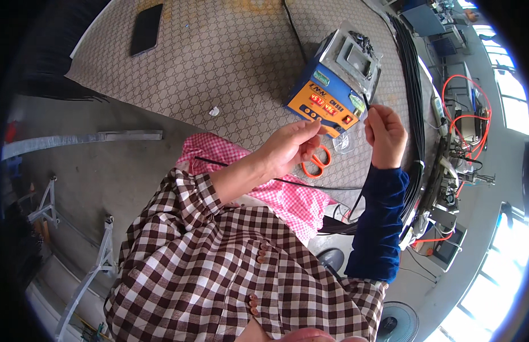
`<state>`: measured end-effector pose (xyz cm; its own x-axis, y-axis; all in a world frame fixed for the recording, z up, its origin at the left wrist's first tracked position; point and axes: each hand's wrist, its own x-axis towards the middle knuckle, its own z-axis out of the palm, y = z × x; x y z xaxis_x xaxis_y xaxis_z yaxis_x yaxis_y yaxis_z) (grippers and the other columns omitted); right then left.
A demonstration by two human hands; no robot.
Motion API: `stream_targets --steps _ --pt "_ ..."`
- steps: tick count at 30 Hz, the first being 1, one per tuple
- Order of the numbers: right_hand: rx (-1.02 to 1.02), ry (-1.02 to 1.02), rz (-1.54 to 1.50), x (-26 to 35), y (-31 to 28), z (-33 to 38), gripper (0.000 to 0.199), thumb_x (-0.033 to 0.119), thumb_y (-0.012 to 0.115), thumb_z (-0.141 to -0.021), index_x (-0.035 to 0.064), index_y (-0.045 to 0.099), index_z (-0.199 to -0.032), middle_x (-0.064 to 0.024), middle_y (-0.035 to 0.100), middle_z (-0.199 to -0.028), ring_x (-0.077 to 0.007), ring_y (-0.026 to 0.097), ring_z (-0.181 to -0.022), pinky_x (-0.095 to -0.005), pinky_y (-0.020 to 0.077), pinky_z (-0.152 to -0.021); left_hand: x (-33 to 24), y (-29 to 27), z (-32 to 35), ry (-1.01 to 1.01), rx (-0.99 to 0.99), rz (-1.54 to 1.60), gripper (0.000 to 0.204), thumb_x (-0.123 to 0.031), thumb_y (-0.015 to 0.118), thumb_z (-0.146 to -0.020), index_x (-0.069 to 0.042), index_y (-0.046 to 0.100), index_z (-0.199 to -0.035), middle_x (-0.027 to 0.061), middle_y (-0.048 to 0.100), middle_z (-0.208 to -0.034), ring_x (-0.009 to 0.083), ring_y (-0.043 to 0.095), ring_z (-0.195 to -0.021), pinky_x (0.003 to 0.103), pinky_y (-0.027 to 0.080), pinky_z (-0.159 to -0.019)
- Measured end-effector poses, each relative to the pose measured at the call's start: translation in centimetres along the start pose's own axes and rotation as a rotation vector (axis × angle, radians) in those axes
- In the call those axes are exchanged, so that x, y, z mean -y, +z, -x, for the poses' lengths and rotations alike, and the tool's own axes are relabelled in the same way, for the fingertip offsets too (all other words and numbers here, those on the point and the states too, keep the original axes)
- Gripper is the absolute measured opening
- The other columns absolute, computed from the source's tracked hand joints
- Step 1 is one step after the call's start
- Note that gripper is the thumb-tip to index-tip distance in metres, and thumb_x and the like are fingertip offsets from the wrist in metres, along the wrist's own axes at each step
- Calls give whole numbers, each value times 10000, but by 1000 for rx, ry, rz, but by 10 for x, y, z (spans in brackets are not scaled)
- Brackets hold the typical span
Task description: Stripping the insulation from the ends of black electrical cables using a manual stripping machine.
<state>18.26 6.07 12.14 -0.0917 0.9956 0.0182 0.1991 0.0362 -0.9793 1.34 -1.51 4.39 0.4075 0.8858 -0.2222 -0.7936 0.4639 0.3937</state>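
Note:
My right hand [387, 134] is raised at the right front corner of a blue solder pot [324, 82] with an orange display panel. Its thumb and forefinger pinch a thin black cable, whose tip pokes up beside the pot's rim. Left of it, my left hand [295, 145] hovers before the panel, fingers loosely curled and thumb apart, with nothing visible in it. Another length of black cable [298, 183] runs across my lap below the left wrist. Orange-handled scissors [317, 162] lie on the table just under my left fingers; their blades are not visible.
A thick bundle of black cables [409, 85] runs along the table's right side. On the patterned tabletop [219, 62] lie a black phone [146, 29] and a white scrap [214, 111]. Pink checked cloth [298, 208] covers my lap. A fan [398, 322] stands at lower right.

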Motion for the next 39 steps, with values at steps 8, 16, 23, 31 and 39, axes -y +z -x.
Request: stream_targets --steps 8,16,23,31,39 --pt "-68 -170 352 -1 -5 -63 118 91 607 -756 -11 615 -814 -38 579 -604 -62 493 -474 -200 378 -430 -4 -8 9 -35 -75 22 237 -257 468 -899 -38 551 -938 -19 506 -710 48 463 -606 160 393 -546" --pt "-157 -203 747 -19 -17 -93 186 213 625 -713 42 647 -785 -71 614 -610 -152 598 -581 -277 460 -581 -5 -10 10 -40 -87 6 252 -257 458 -903 -24 543 -947 -3 498 -720 70 444 -594 180 383 -549" --pt "-155 -192 809 -10 -17 -88 191 227 632 -710 51 652 -782 -82 621 -628 -170 608 -600 -292 464 -600 -6 -4 12 -36 -71 -4 251 -253 449 -907 -23 544 -947 1 497 -721 78 437 -591 184 378 -551" --pt "-150 -208 827 -6 -22 -89 193 226 645 -702 49 656 -780 -90 624 -639 -176 612 -609 -293 468 -605 -5 -2 13 -36 -72 -13 259 -263 437 -912 -31 549 -940 -6 495 -713 75 435 -585 183 377 -553" --pt "-113 -329 884 24 -24 -88 196 223 641 -694 42 656 -767 -102 622 -636 -189 617 -606 -291 470 -600 -9 13 21 -34 -82 -78 276 -291 418 -917 -45 542 -932 -17 477 -703 69 424 -592 189 364 -554"
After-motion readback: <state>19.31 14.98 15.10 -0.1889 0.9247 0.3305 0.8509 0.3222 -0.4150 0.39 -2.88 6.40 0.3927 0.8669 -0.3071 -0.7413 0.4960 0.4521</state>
